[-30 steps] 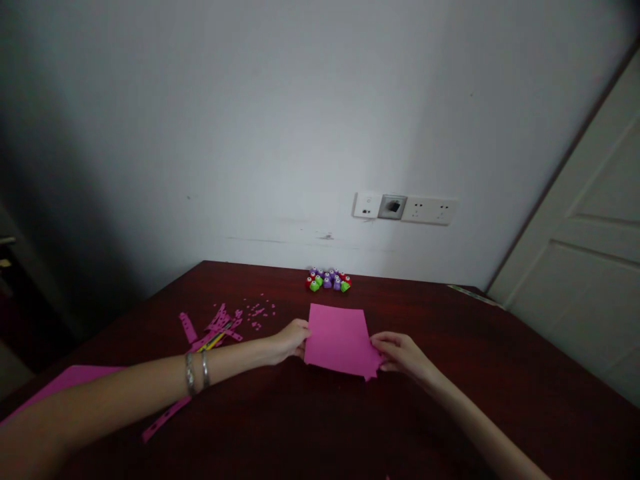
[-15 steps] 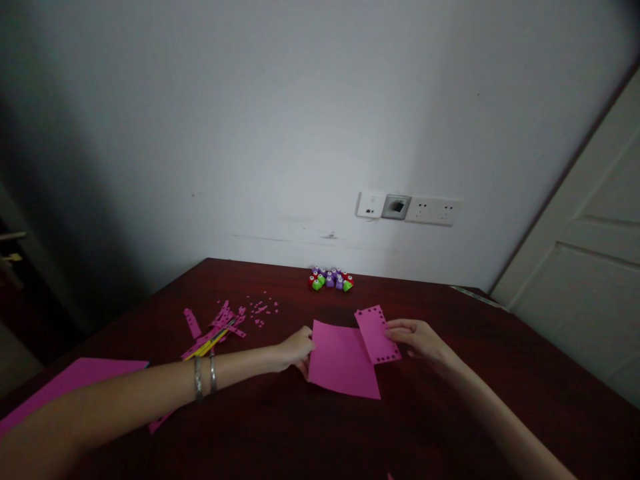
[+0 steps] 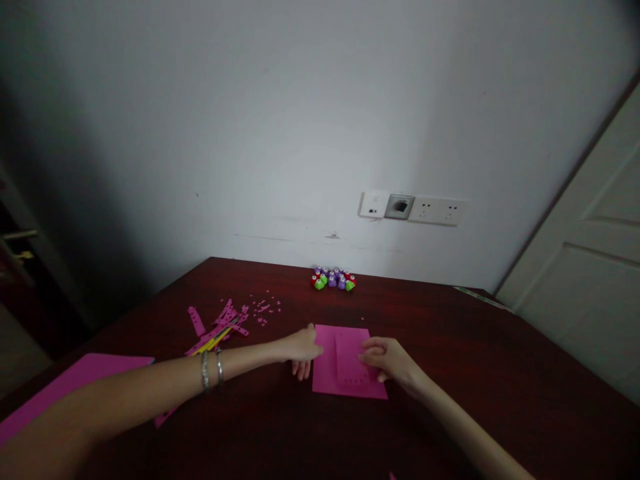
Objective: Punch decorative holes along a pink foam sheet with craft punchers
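Note:
A larger pink sheet [image 3: 326,381] lies at the middle of the dark red table. Over it is a smaller pink card [image 3: 349,357] with punched holes along its bottom edge. My left hand [image 3: 303,350] is at the larger sheet's left edge, thumb and forefinger over its upper left part, the other fingers lower down beside it. Pinched in the fingers of my right hand [image 3: 384,359] is the right edge of the smaller card.
Several red, green and purple craft punches [image 3: 333,279] stand by the wall. Left lie punched pink strips [image 3: 197,321], tiny pink cutouts [image 3: 263,308], yellow pencils [image 3: 213,341] and a pink paper stack [image 3: 85,380]. Wall sockets [image 3: 433,211] are above the table.
My right hand has moved left and down, bringing the punched card from the larger sheet's upper right onto its middle. The larger sheet now lies straighter. My left hand's fingers have shifted slightly.

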